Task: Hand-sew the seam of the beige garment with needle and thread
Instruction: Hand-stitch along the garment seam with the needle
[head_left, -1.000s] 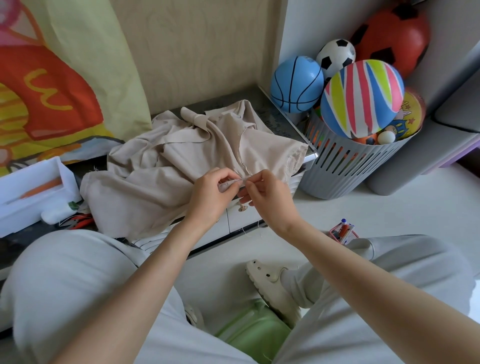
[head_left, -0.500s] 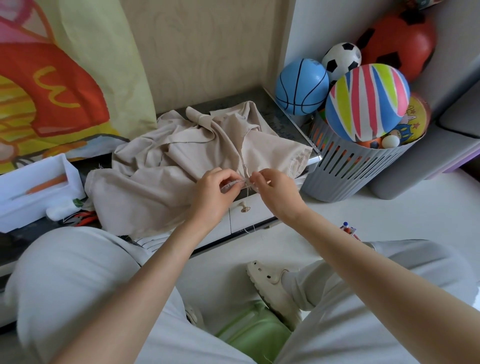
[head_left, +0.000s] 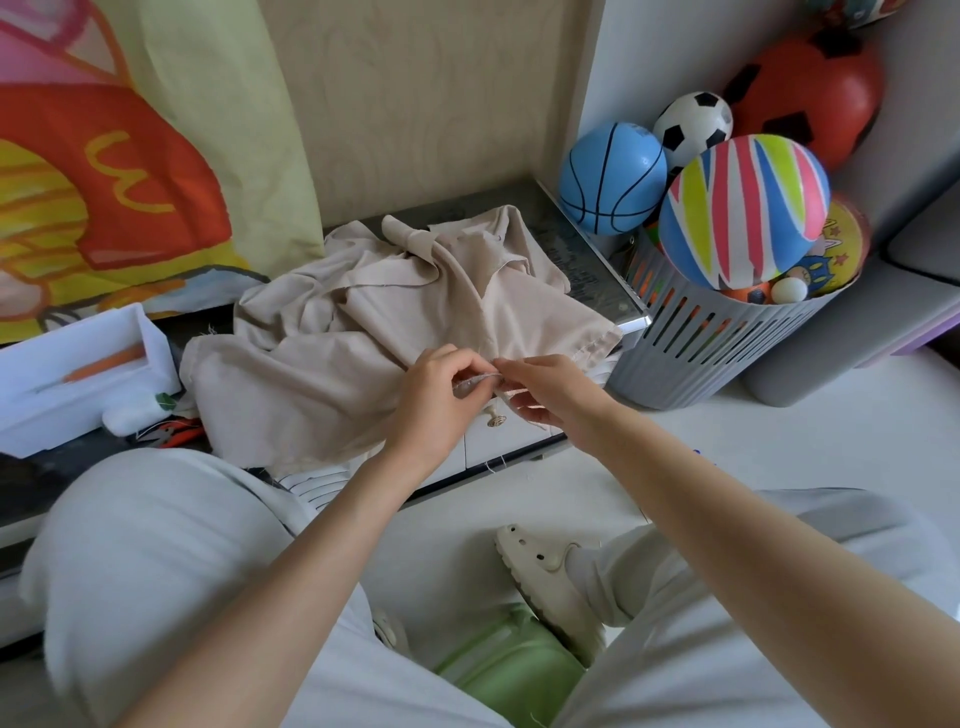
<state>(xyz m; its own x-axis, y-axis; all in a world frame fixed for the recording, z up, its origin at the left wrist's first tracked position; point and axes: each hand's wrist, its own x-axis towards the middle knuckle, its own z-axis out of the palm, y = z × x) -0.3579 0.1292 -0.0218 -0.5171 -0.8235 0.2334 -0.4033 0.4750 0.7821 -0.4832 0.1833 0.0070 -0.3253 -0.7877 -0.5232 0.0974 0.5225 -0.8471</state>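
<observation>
One beige garment. Two hands, left hand and right hand. One grey slotted basket. Six balls countable in and behind it: one blue basketball, one black-and-white football, one red-and-black ball, one striped ball, one yellow cartoon ball, one small white ball (others cut off or too hidden to count). One white tray. One cream clog. One drawer knob.

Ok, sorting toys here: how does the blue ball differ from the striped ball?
The blue ball is plain blue with black basketball lines; the striped ball has multicoloured bands. The striped ball looks larger and sits atop the grey basket; the blue ball sits beside it at the basket's edge. Both are round.
</observation>
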